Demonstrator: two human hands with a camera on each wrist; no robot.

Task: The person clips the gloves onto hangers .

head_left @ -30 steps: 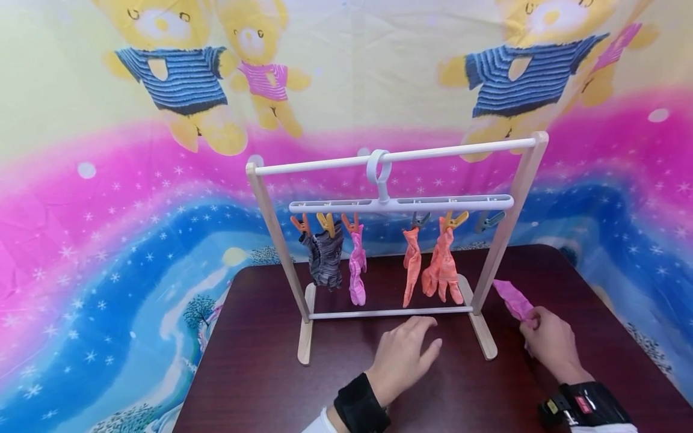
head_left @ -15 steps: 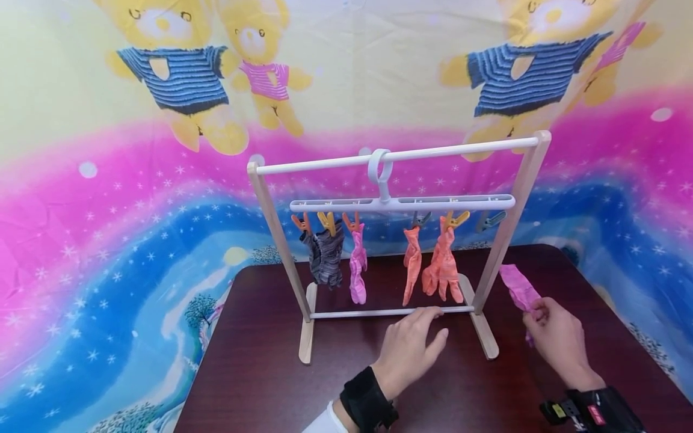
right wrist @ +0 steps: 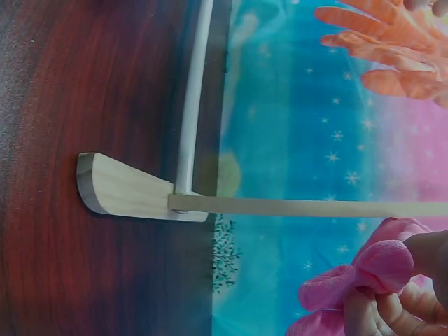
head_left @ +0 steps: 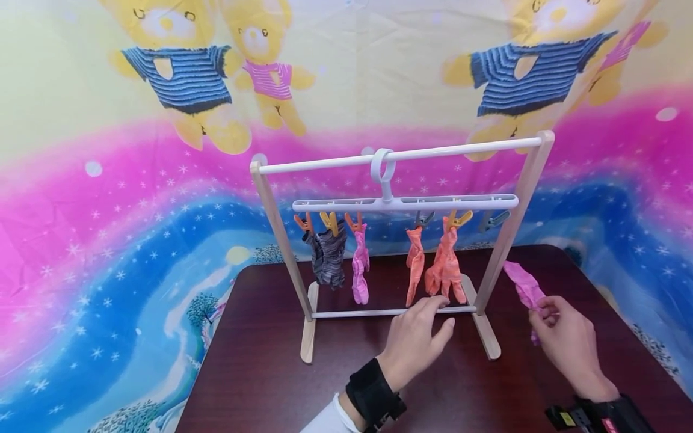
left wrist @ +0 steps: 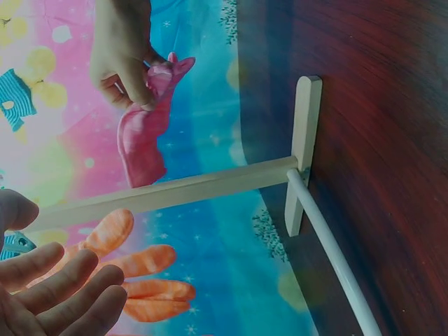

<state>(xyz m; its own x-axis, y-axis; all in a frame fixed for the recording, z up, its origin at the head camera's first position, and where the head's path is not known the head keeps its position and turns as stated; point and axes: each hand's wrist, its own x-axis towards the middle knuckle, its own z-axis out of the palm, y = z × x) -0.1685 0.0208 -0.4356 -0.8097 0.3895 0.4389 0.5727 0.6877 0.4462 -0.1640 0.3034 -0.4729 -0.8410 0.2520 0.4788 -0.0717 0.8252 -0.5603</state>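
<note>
My right hand pinches a pink glove to the right of the drying rack; in the right wrist view the glove's fingers bunch by my thumb. My left hand, fingers loosely extended and holding nothing, is in front of the rack, close below a hanging orange glove. A yellow clothespin grips that glove. Beside it a second orange glove hangs folded narrow from a grey-blue clothespin. At the hanger's right end, a grey-blue clothespin holds nothing.
A white hanger hooks over the rack's top rod. On its left half hang a dark grey striped glove and a narrow pink glove. The rack's wooden feet stand on the dark table, before a printed cloth backdrop.
My right hand has moved slightly right with the pink glove, which has risen a little. My left hand has moved up and right toward the orange glove.
</note>
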